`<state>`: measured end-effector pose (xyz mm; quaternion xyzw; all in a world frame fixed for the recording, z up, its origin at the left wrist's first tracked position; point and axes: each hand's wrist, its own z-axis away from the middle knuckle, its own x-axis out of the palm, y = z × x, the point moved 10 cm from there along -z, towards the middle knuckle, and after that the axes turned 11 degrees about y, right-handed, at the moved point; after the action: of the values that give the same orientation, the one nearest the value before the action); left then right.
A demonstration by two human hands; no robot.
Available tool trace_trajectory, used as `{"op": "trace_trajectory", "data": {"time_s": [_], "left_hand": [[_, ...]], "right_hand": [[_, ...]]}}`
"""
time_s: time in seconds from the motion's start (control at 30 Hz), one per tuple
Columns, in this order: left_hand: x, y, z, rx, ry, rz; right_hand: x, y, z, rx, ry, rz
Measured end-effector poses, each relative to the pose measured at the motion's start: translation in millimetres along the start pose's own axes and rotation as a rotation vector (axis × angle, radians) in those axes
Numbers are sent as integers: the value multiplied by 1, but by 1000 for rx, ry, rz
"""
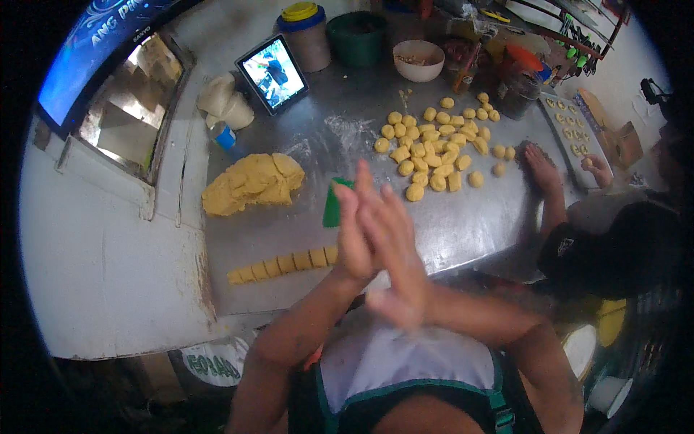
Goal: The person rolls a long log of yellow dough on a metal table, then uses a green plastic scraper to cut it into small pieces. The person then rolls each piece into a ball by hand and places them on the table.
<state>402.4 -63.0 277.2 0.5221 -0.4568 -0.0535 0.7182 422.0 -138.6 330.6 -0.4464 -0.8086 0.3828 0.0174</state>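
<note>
My left hand and my right hand are pressed palm to palm above the front of a metal table. Both are blurred, and whatever may lie between the palms is hidden. Partly behind the left fingers lies a green dough scraper. A log of yellow dough, cut into several short pieces, runs left from under my left wrist. Farther left rests a large lump of dough. Many small dough pieces, some round and some still cut-edged, are spread to the right of my fingertips.
At the right, a person in a dark cap leans on the table beside a tray of shaped dough. A tablet, a blue can, a green tub, a bowl and a jar line the back.
</note>
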Motion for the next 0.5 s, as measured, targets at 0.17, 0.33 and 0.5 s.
{"op": "trace_trajectory", "data": {"time_s": [0.17,0.33,0.5], "left_hand": [[35,21,17,-89,-115,185],[18,-10,9,-92,18,95],[29,27,-2,7,-57,-49]], "right_hand": [[-8,42,-8,177,73,-180],[-8,16,-25,45,9,-71],[-12,3,-15,-6,58,-187]]}}
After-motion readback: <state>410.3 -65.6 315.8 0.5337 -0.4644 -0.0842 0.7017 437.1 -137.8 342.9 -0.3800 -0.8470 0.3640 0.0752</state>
